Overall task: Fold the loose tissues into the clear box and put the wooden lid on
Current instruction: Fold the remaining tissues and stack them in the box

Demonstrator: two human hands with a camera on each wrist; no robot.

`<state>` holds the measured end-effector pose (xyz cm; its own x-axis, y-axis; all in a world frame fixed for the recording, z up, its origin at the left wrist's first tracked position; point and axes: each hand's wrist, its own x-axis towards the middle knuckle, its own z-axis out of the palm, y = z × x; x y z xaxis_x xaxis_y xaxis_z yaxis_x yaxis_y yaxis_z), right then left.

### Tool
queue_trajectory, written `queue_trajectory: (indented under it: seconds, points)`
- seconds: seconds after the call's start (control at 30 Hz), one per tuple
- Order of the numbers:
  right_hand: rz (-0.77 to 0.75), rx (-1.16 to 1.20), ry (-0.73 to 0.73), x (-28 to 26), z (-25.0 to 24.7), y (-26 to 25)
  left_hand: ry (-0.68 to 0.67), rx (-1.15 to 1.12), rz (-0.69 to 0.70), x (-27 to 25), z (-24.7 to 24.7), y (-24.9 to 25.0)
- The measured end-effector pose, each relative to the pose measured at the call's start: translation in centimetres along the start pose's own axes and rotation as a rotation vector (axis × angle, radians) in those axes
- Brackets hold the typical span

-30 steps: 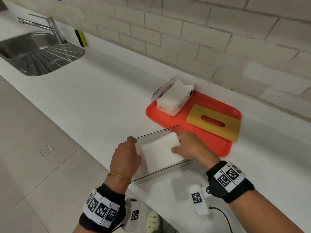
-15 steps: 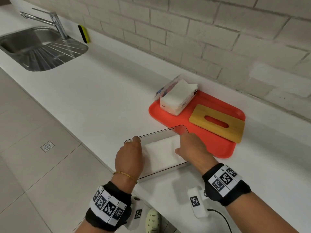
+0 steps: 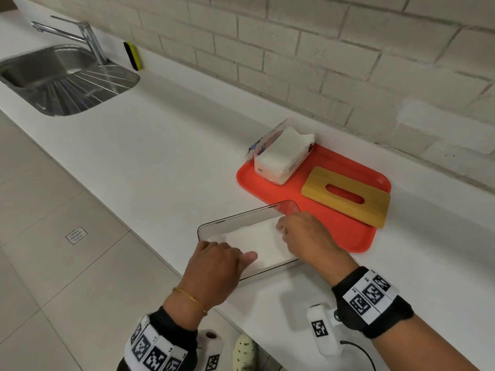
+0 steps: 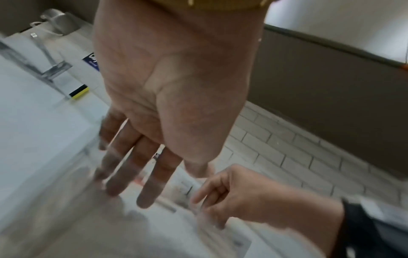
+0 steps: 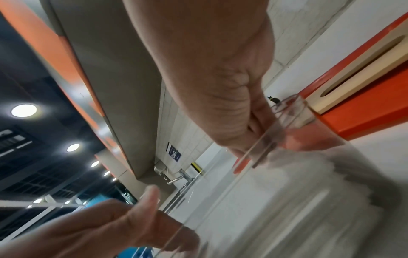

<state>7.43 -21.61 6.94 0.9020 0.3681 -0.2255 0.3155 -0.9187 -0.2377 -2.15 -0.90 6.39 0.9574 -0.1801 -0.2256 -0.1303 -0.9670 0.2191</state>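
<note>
**Both hands in the clear box, pressing tissue**

Far left on the white bench [image 3: 166, 145]: a steel sink [image 3: 61, 79] with a tap [image 3: 80, 36], and a yellow-black sponge [image 3: 132, 55] standing against the brick wall [image 3: 321, 49].

Near the front edge of the bench: the clear box [image 3: 249, 212], lying open, with white folded tissues [image 3: 257, 239] inside on its bottom. At its left end, the left hand [image 3: 214, 266], fingers straight and spread in the left wrist view, reaching down over the box's left end, thumb lying on the tissues; fingertips blurred, so contact with the paper not sure. At its right end, the right hand [image 3: 308, 239], fingers bent downward into the box at the tissue edge; pinching or only pressing, cannot tell, because of blur.

Behind and to the right, touching the far corner of the box: an orange tray [image 3: 348, 236]. On the tray's left part, an opened tissue pack [image 3: 281, 156] full of white sheets. On its right part, the wooden lid [image 3: 345, 196] with an oval slot, lying flat, apart from the box.
</note>
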Motion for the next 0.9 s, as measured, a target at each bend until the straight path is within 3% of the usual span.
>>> queue_trajectory:
  seconds: [0.07,0.1,0.13,0.17,0.2,0.27,0.33,0.47,0.6,0.73,0.9]
  points:
    - [0.028,0.144,0.28,-0.5,-0.4,0.7,0.17,-0.083,-0.044,-1.0,-0.4,-0.3]
    - [0.076,0.187,0.38,-0.7,-0.5,1.4,0.355,-0.166,-0.083,-1.4,-0.5,-0.6]
    - [0.148,0.219,0.389,-0.9,-0.8,1.9,0.525,-0.258,-0.141,-1.8,-0.6,-0.9]
    - [0.222,0.248,0.317,-1.0,-1.1,2.6,0.597,-0.314,-0.259,-2.2,-0.6,-1.3]
    - [0.29,0.273,0.211,-1.1,-1.3,3.0,0.554,-0.376,-0.409,-2.4,-0.4,-1.8]
    - [0.288,0.333,0.042,-1.4,-1.1,3.8,0.274,-0.583,-0.636,-2.4,-0.5,-2.4]
    - [0.243,0.345,0.004,-1.8,-0.7,3.9,0.084,-0.753,-0.689,-2.1,-0.7,-2.4]
    - [0.264,0.425,0.04,-4.5,-1.7,5.3,0.042,-0.718,-0.569,-1.3,-1.4,-0.9]
    - [0.454,0.516,-0.039,-10.4,-4.6,9.5,-0.008,-0.691,-0.359,0.8,-2.6,2.4]
    - [0.634,0.552,-0.142,-16.3,-5.1,15.4,-0.116,-0.563,-0.093,4.2,-1.5,8.6]
    - [0.779,0.624,-0.106,-21.2,-3.8,20.5,-0.142,-0.397,0.076,7.5,1.5,16.1]
